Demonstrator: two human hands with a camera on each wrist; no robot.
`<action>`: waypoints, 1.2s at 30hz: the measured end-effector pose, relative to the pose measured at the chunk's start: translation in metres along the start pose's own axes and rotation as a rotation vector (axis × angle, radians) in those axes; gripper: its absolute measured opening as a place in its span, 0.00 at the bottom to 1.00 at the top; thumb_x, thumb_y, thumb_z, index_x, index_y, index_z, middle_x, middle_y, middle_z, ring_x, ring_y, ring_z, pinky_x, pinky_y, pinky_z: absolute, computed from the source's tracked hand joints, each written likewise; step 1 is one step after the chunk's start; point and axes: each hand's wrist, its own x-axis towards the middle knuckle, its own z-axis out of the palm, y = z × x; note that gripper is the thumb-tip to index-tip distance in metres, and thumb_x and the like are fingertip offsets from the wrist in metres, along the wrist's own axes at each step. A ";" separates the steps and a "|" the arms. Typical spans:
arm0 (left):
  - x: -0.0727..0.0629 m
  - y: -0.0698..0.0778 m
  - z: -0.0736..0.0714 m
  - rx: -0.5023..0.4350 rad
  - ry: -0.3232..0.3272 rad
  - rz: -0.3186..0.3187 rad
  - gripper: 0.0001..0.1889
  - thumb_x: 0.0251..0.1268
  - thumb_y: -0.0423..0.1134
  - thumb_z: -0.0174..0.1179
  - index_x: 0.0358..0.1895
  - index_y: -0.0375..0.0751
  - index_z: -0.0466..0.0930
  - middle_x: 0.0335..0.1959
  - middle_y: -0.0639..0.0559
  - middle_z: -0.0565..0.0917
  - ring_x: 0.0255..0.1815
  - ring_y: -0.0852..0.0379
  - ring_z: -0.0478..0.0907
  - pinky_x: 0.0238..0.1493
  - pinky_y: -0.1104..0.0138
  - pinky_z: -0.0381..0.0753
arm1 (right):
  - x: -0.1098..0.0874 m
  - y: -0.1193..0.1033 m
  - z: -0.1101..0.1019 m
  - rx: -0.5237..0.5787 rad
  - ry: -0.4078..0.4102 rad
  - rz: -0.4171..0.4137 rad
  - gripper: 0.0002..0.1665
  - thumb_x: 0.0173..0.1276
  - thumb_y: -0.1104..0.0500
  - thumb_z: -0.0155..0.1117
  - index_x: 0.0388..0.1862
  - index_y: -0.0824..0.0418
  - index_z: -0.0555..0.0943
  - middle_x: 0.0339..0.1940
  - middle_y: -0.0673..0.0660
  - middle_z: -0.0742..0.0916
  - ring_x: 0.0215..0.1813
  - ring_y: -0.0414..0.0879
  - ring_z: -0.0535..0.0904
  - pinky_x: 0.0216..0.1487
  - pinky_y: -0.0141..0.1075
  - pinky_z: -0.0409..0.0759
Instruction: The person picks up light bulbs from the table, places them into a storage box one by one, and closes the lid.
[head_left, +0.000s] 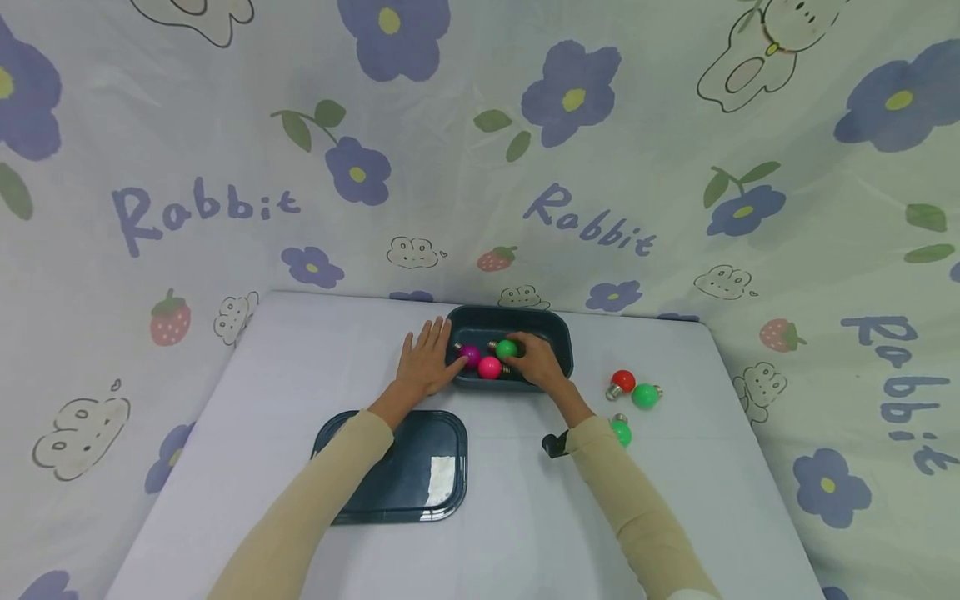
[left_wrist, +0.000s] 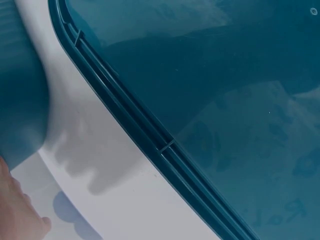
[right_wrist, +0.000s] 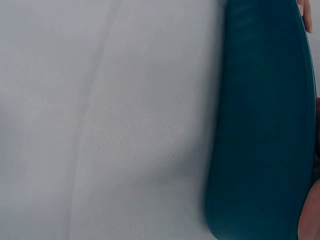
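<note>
A dark blue-green plastic box [head_left: 558, 333] stands at the back of the table. Inside it lie a purple light bulb [head_left: 470, 356] and a pink light bulb [head_left: 490, 367]. My right hand [head_left: 538, 360] reaches over the box's right side and pinches a green light bulb [head_left: 507, 348] low inside it. At the box's left end rests my left hand [head_left: 426, 362], its fingers straight and its thumb over the rim. In the left wrist view, fingers of the left hand [left_wrist: 20, 210] show beside the box wall [left_wrist: 22, 95]. The right wrist view has the box's outer wall [right_wrist: 260, 125].
A matching flat lid [head_left: 408, 467] lies on the table below the left forearm. Right of the box are a red bulb [head_left: 622, 382], a green bulb [head_left: 645, 396] and another green bulb [head_left: 622, 432], partly hidden by the right sleeve. A patterned curtain [head_left: 450, 167] rises behind the table.
</note>
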 end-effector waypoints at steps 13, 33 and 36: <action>-0.001 0.001 -0.001 0.005 0.007 0.002 0.47 0.73 0.66 0.43 0.81 0.36 0.42 0.81 0.40 0.46 0.80 0.41 0.42 0.74 0.41 0.42 | 0.000 0.000 -0.002 -0.001 -0.006 -0.006 0.27 0.67 0.60 0.71 0.64 0.62 0.78 0.60 0.63 0.82 0.57 0.55 0.79 0.61 0.48 0.75; -0.004 0.003 -0.005 0.007 0.000 0.006 0.46 0.73 0.65 0.44 0.81 0.36 0.42 0.81 0.40 0.46 0.80 0.41 0.41 0.74 0.41 0.42 | -0.002 -0.001 -0.004 0.005 -0.014 -0.011 0.28 0.67 0.60 0.71 0.65 0.62 0.78 0.62 0.63 0.81 0.58 0.55 0.78 0.61 0.48 0.76; -0.005 0.002 -0.004 -0.002 0.014 0.012 0.46 0.73 0.65 0.43 0.80 0.35 0.43 0.81 0.39 0.46 0.80 0.41 0.41 0.74 0.41 0.42 | -0.001 0.000 -0.004 0.009 -0.014 -0.011 0.28 0.67 0.59 0.71 0.65 0.62 0.78 0.62 0.63 0.81 0.58 0.55 0.78 0.61 0.48 0.76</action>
